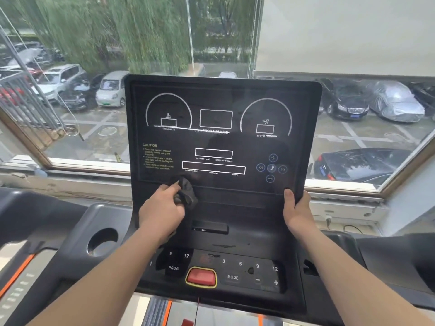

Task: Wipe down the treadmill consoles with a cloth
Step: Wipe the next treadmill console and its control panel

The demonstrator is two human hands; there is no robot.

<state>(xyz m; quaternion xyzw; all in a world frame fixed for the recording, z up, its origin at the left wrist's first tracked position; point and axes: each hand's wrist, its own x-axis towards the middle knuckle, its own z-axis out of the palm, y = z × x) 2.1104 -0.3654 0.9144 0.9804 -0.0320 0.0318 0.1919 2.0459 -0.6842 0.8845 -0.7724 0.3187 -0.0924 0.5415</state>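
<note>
Button [201, 276]: red, sitting nearest, between the PROG and MODE keys.
Left hand [162, 209]: grip is clamping the cloth, fingers curling round it.
Cloth [187, 191]: dark, bunched, touching the console's lower left, just under the display.
Right hand [297, 211]: grip is clasping the console's right edge, thumb lying on the front.
Console [247, 142]: black, display showing unlit.
Window [94, 137]: cars [110, 89] standing parked beyond.

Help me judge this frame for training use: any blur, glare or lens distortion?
Head view: console labels are legible, with faint reflections on the glossy panel; cars at left smear with blur; the window sill bends from wide-angle distortion; the cloth in the left hand is dark, detail lost.
</note>
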